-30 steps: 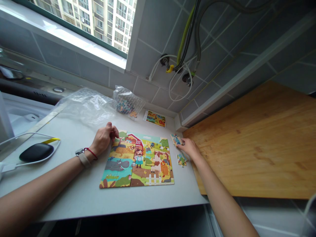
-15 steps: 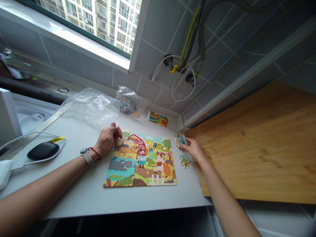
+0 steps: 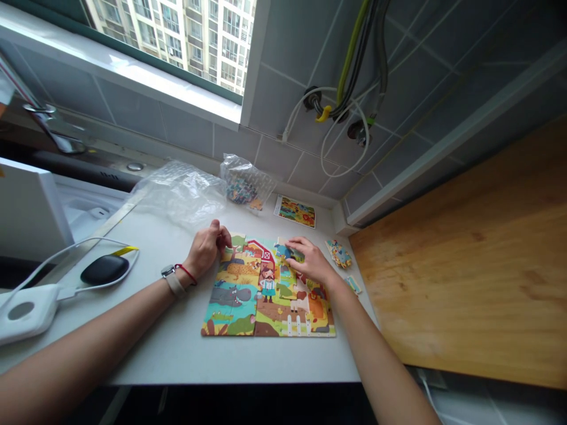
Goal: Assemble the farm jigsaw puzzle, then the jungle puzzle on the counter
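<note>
Head view: our left hand (image 3: 205, 250) curls closed while our right hand (image 3: 312, 263) pinches a blue piece (image 3: 282, 251) at the mostly joined puzzle (image 3: 234, 297) (loose pieces (image 3: 339, 254) beside).

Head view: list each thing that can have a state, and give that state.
Puzzle: flat, largely assembled
Right hand: fingers holding a puzzle piece at the puzzle
Left hand: fingers curled
Loose pieces: beside the puzzle
Plastic bag: pieces inside, closure unclear
Plastic wrap: crumpled
Picture card: flat
</note>
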{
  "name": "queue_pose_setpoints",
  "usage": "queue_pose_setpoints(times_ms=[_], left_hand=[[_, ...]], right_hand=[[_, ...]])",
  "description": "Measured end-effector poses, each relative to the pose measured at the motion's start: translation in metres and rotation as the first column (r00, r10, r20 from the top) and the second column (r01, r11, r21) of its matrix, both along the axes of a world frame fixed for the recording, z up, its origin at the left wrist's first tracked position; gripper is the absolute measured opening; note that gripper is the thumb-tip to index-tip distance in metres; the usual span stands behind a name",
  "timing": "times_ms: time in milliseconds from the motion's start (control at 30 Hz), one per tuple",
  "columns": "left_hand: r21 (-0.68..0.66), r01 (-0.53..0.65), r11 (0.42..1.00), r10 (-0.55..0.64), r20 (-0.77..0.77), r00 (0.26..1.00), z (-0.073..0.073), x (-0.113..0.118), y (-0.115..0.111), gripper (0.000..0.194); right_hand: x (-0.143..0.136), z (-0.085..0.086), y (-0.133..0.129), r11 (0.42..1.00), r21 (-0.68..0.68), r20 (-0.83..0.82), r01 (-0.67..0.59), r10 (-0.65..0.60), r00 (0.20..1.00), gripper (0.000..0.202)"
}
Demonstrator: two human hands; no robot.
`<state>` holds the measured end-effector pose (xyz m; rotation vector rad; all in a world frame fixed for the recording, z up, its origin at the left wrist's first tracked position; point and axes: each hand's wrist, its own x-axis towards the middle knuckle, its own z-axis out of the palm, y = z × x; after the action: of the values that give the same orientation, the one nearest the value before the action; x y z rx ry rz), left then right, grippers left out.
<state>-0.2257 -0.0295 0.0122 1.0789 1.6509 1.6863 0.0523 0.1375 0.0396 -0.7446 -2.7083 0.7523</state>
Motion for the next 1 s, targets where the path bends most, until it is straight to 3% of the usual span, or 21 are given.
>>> queue_pose_setpoints(times_ms=[200,333,433,533,800,900,1000], left_hand=[[-0.023,0.006,1.0,-0.006,-0.003,1.0,0.002,-0.001,0.0,0.077],[-0.061,0.017,0.998,-0.019,-0.032,0.999,0.0,0.001,0.0,0.077],[-0.089,0.018,0.996,-0.028,-0.119,0.993,-0.001,0.001,-0.001,0.072],[-0.119,0.032,0.992,-0.064,-0.272,0.96,0.001,0.002,-0.004,0.06],[0.012,0.197,0.98,-0.154,-0.582,0.799,0.025,0.035,-0.016,0.012],[-0.077,0.31,0.948,-0.27,-0.712,0.648,0.025,0.044,-0.005,0.029],[-0.139,0.332,0.933,-0.303,-0.801,0.517,0.015,0.046,0.015,0.042]], right_hand=[[-0.021,-0.018,-0.002,0.996,-0.021,-0.063,-0.082,0.08,0.995,0.043],[-0.019,-0.03,-0.007,1.0,-0.017,-0.177,-0.014,0.011,0.984,0.044],[-0.014,-0.034,-0.013,0.999,-0.013,-0.251,0.046,-0.048,0.967,0.046],[-0.012,-0.032,-0.018,0.999,0.018,-0.27,0.027,-0.021,0.963,0.047],[-0.013,-0.037,-0.02,0.998,0.059,-0.237,-0.036,0.049,0.97,0.051],[-0.012,-0.036,-0.02,0.997,0.058,-0.234,-0.043,0.056,0.971,0.05],[-0.01,-0.032,-0.02,0.997,0.053,-0.233,-0.053,0.064,0.97,0.053]])
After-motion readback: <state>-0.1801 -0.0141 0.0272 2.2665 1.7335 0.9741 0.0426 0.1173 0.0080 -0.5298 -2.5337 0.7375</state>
